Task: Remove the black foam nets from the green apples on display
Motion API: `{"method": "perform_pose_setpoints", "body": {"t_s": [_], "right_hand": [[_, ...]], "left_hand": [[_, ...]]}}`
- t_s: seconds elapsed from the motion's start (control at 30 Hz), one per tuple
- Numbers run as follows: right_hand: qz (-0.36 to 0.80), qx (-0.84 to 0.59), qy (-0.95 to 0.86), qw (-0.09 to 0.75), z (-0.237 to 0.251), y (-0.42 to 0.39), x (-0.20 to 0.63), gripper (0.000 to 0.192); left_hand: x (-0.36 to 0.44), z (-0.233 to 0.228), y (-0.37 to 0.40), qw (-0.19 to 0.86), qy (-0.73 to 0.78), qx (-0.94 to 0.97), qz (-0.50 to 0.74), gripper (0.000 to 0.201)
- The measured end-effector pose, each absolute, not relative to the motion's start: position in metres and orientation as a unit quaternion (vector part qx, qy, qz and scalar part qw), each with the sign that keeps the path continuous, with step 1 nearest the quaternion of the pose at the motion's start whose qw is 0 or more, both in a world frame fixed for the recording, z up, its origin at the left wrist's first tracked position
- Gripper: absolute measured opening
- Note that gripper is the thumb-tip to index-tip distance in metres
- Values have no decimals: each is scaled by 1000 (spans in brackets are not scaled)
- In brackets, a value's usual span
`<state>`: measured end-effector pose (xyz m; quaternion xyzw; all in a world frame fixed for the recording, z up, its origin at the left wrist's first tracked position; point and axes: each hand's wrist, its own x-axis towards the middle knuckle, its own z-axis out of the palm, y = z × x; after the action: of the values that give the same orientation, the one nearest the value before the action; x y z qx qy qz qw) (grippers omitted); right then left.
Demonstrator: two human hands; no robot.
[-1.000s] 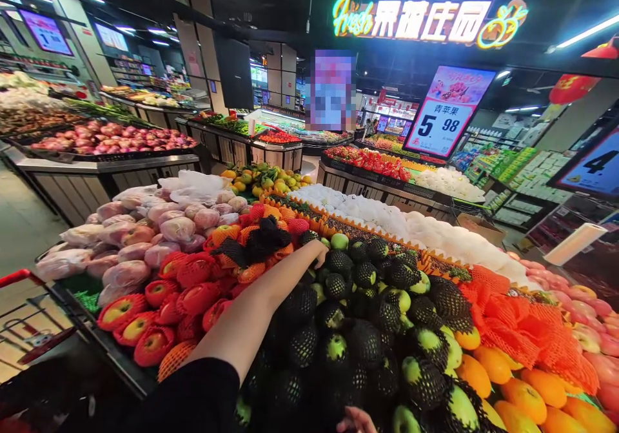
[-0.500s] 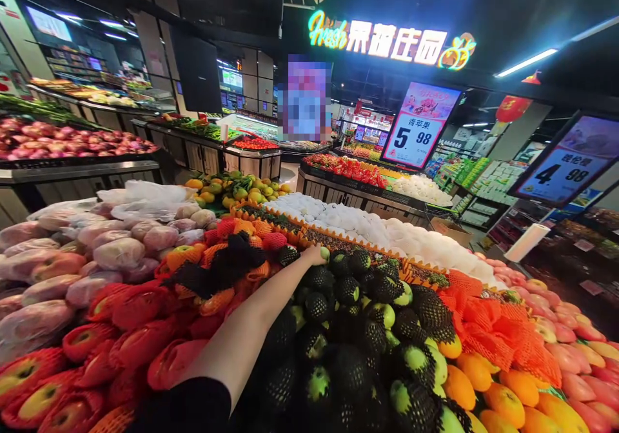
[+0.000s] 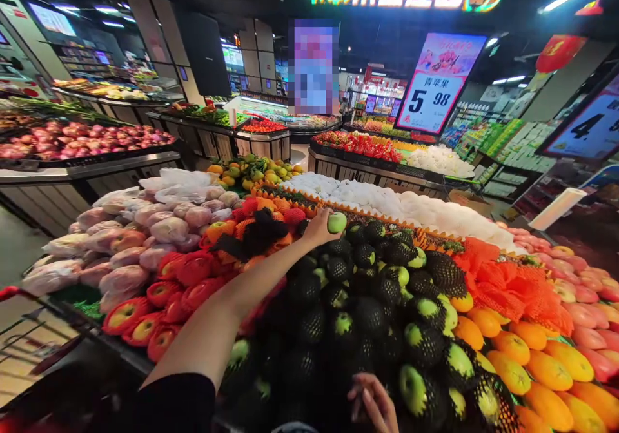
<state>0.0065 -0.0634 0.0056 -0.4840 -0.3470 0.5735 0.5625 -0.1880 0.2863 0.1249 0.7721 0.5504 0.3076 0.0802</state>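
A price board [image 3: 439, 84] reads "青苹果 5.98"; a second board [image 3: 587, 123], cropped, shows "4". The left hand [image 3: 318, 228] has its fingers clamped on a green apple [image 3: 336, 222] above black-netted apples [image 3: 363, 255]; the right hand's [image 3: 373, 402] stand slightly apart. The left forearm [image 3: 229, 304] partly hides red-netted apples [image 3: 196, 266].

Bench [image 3: 104, 339]: bagged pinkish fruit [image 3: 169, 228] along left edge, white-wrapped fruit [image 3: 367, 195] along far edge. Black-netted green apples [image 3: 370, 317] mid-bench; oranges [image 3: 511, 348] toward right edge.
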Motion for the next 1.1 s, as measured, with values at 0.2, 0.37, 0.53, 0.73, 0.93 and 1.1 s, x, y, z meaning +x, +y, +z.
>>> {"method": "perform_pose_setpoints", "body": {"t_s": [0.2,0.37,0.53,0.73,0.93,1.1], "right_hand": [[611,-442,-408,514,39,-84,-5,38],[598,-438,-428,517,41,-103,-4,33],[570,-452,-426,537,34,-119,3,27],[567,-457,-421,541,36,-128,-1,26],[569,-454,-428,536,37,-125,-4,25],[563,-461,-428,536,37,-119,-1,24]], "left_hand": [[-207,122,165,86,391,865,302,72],[-212,87,75,158,348,883,271,75],[-214,42,13,211,334,879,267,74],[-211,15,-8,214,345,865,295,66],[-209,11,-4,197,352,855,327,69],[-213,1,-1,184,406,865,231,80]]}}
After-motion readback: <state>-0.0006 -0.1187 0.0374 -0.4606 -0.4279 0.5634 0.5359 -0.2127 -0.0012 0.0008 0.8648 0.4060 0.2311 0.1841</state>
